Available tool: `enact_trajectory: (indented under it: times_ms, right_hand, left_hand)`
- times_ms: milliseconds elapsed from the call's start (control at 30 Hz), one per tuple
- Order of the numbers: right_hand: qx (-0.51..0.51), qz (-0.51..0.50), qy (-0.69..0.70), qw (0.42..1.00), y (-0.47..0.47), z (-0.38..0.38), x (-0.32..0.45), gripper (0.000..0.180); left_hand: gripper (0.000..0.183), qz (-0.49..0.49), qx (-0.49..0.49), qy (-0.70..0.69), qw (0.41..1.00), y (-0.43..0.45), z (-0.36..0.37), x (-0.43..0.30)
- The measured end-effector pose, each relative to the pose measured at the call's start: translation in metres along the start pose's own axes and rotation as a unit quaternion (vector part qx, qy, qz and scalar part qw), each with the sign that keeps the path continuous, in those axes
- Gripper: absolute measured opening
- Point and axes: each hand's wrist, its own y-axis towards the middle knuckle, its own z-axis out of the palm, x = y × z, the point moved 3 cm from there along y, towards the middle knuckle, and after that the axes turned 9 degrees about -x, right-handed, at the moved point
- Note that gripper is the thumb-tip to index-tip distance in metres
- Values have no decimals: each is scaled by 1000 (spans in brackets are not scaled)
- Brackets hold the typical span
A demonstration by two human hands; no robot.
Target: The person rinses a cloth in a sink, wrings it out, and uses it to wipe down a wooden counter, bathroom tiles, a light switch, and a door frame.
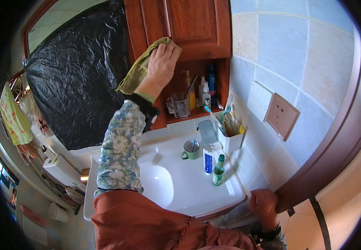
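Note:
My left hand [162, 64] presses a yellow-green cloth [135, 73] against the lower part of a reddish-brown wooden wall cabinet [196, 25]. The cloth spreads out under the palm and hangs to the left of the wrist. A floral sleeve cover [119, 150] runs along that forearm, above the white washbasin [193, 193]. Down at the right, my right hand [263, 201] has its fingers curled, beside the basin's corner and the brown door frame [305, 184]. It is slightly blurred, and whether it grips anything is not visible.
Black plastic sheeting [80, 72] covers the mirror. Bottles and a clear glass cup [180, 104] fill the cabinet's open shelf. On the basin stand a green mug [190, 150], a toothpaste tube [208, 162], a green bottle [218, 172] and a white toothbrush holder [232, 142].

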Motion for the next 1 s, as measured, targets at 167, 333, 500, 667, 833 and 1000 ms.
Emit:
enact_trajectory:
  times_ms: [167, 333, 500, 667, 833, 1000]
  right_hand:
    - [1, 17, 18, 1000, 14, 0, 1, 12]
    - [37, 52, 66, 996, 25, 18, -8, 13]
    - [84, 41, 28, 995, 5, 35, -20, 11]
    - [228, -15, -173, 958, -35, 48, -33, 19]
    - [154, 126, 46, 979, -40, 42, -36, 31]
    - [166, -39, -107, 980, -19, 44, -28, 24]
  left_hand:
    - [30, -21, 10, -53, 998, 6, 22, -11]
    - [20, -28, 91, -108, 990, 50, 67, -69]
    - [7, -100, 141, -113, 979, 79, 88, -104]
    - [19, -18, 207, -97, 973, 70, 83, -85]
    - [12, 75, 306, -35, 949, 57, 66, -49]
    - [14, -30, 308, -39, 950, 54, 43, -30]
